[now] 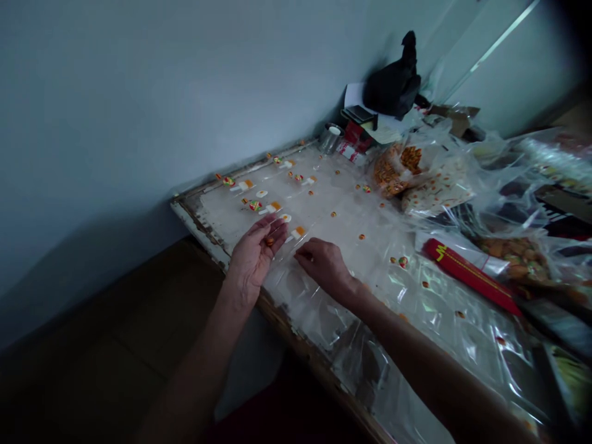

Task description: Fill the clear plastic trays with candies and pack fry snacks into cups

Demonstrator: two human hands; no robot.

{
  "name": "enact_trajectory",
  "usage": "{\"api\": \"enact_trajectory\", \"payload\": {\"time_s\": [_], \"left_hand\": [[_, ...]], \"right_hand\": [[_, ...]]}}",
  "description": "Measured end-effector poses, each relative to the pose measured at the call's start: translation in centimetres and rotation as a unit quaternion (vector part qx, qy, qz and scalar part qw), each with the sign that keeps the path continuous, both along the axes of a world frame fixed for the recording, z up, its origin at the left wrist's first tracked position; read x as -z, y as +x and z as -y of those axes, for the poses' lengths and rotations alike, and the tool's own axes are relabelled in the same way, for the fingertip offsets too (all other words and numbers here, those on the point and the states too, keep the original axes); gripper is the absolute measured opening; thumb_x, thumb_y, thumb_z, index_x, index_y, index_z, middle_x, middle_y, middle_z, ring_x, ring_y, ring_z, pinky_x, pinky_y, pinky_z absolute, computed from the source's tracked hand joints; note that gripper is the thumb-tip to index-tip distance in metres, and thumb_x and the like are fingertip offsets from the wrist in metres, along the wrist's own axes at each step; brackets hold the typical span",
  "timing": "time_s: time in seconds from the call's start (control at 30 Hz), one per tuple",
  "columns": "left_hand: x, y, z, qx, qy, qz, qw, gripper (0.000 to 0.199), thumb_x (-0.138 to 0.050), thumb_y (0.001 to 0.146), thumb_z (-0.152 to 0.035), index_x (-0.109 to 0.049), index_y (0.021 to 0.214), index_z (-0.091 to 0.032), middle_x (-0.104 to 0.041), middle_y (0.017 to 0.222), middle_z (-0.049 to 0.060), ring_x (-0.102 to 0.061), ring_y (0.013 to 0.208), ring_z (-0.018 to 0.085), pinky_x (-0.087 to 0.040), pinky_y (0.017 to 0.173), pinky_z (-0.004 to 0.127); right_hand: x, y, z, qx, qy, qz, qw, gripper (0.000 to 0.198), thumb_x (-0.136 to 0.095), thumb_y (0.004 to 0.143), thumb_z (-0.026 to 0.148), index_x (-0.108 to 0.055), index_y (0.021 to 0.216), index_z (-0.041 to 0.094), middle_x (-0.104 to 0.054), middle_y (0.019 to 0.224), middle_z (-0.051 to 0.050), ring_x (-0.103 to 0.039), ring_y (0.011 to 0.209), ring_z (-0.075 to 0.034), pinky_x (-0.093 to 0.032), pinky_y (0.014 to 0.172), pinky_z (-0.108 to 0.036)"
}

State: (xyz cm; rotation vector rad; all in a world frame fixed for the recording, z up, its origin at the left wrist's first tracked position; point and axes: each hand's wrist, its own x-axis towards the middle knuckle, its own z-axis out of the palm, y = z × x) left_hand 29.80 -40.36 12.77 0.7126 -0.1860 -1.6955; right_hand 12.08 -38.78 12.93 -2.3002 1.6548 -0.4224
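My left hand [256, 250] is turned palm up over the near edge of the table, fingers half curled. A small brown-and-orange piece like a miniature burger [269, 242] rests against its fingers. Just to the right, my right hand [324, 262] has its thumb and fingertips pinched together, low over clear plastic sheeting; whatever is in the pinch is hidden. Beyond the fingers lie a tiny fried egg [286, 218] and an orange-and-white piece [296, 234]. A round pizza-like miniature [254, 205] sits farther left, among several similar pieces spread in rows.
A worn white tabletop [215, 206] meets the wall behind. Bags of orange pieces [393, 169] and pale pieces [437, 188] stand right, near a red packet [469, 274]. At the back are a metal cup [331, 139] and a black bag [393, 86].
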Motion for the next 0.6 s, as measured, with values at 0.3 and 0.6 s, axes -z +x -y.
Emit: {"api": "enact_trajectory", "payload": {"time_s": [0.3, 0.6], "left_hand": [[-0.9, -1.5, 0.6, 0.035, 0.012, 0.02, 0.999, 0.018, -0.055, 0.097, -0.021, -0.071, 0.101, -0.014, -0.075, 0.108, 0.011, -0.071, 0.106, 0.02, -0.055, 0.099, 0.034], [-1.0, -4.3, -0.1, 0.019, -0.071, 0.02, 0.997, 0.028, -0.055, 0.099, -0.04, -0.069, 0.098, -0.016, -0.073, 0.104, 0.01, -0.069, 0.108, 0.02, -0.052, 0.099, 0.033]], "right_hand": [[-0.5, -0.7, 1.7, 0.103, 0.05, 0.015, 0.993, 0.008, -0.084, 0.078, 0.026, -0.077, 0.08, 0.022, -0.073, 0.075, 0.001, -0.063, 0.068, -0.015, -0.037, 0.061, -0.025], [-1.8, 0.4, 1.6, 0.055, 0.066, 0.328, 0.941, 0.018, -0.072, 0.089, 0.035, -0.081, 0.087, 0.019, -0.072, 0.07, 0.001, -0.061, 0.058, -0.012, -0.046, 0.058, -0.023]]}}
